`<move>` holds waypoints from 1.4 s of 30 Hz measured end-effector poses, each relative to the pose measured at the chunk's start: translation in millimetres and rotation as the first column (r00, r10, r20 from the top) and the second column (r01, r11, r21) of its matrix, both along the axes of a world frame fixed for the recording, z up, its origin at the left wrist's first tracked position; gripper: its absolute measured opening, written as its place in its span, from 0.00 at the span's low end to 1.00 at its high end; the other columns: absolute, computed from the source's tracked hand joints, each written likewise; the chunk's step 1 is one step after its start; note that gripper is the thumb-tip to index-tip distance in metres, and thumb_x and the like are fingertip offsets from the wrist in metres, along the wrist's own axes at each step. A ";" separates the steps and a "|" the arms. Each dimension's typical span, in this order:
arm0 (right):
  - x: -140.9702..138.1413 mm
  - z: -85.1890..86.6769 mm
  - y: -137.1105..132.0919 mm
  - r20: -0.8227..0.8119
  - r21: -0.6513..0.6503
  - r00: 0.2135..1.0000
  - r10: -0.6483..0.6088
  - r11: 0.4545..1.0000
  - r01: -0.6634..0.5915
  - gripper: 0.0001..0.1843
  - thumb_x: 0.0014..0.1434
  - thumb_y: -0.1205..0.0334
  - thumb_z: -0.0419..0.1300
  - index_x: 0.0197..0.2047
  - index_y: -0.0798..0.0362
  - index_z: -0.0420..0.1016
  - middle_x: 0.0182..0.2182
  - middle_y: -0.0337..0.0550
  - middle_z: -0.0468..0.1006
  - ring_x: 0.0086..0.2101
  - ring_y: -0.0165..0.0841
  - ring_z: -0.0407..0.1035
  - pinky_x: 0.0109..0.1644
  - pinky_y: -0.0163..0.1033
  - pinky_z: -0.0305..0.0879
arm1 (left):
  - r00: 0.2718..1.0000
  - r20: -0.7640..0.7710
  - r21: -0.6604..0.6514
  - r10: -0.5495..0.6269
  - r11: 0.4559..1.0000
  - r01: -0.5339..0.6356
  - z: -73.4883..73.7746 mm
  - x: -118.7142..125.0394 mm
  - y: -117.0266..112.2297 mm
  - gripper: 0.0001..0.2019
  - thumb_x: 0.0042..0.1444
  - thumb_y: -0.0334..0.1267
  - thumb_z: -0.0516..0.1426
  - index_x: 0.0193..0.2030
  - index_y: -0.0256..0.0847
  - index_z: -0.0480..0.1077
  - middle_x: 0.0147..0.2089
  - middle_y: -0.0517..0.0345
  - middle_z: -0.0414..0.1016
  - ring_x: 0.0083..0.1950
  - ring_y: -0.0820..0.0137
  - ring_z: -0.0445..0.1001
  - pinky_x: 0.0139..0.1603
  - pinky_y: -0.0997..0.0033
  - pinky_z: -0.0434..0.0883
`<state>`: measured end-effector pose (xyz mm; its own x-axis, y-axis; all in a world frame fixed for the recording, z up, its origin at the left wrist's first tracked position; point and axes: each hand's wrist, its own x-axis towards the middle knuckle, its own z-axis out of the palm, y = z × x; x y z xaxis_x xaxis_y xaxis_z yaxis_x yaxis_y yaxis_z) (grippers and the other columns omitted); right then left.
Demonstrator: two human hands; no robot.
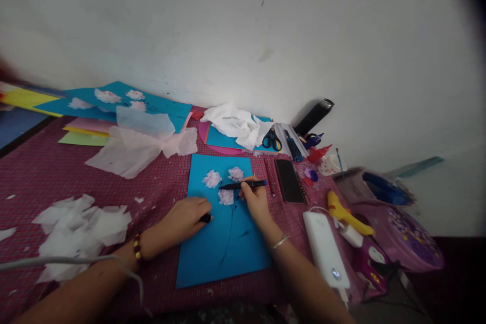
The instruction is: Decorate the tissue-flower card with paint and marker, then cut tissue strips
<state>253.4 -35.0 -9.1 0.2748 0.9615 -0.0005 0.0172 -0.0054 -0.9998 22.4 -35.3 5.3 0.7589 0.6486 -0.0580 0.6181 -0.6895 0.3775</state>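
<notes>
1. Two forearms [91, 283] of yours are cut off by the bottom edge.
2. The blue card [205, 258] lies at lower centre, partly covered.
3. Your left hand [192, 212], left of centre, curls its fingers around a small black piece [205, 218], mostly hidden.
4. Your right hand [255, 198] pinches a dark marker [234, 186] at centre; tip contact you cannot make out.
5. At upper left, tissue paper [129, 154] partly hides another blue sheet [167, 104].

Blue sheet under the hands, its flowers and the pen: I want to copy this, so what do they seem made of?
Blue sheet: probably matte card, flat and without shine.
Flowers: likely matte tissue paper, given the ruffled edges.
Pen: perhaps smooth plastic, judging by its straight, dark barrel.
</notes>
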 end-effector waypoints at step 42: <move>2.5 2.0 -1.2 -0.082 -0.008 0.997 -0.013 1.000 0.013 0.13 0.53 0.50 0.65 0.35 0.50 0.72 0.17 0.32 0.72 0.19 0.30 0.65 0.22 0.34 0.61 | 1.000 -0.005 -0.009 -0.007 1.000 0.007 1.7 0.4 0.2 0.05 0.65 0.32 0.55 0.36 0.40 0.69 0.39 0.55 0.76 0.40 0.64 0.74 0.38 0.67 0.62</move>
<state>255.9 -36.2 -7.1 0.2860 0.9577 -0.0308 -0.0652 -0.0126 -0.9978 22.8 -35.0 7.1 0.7633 0.6426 -0.0674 0.6149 -0.6905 0.3809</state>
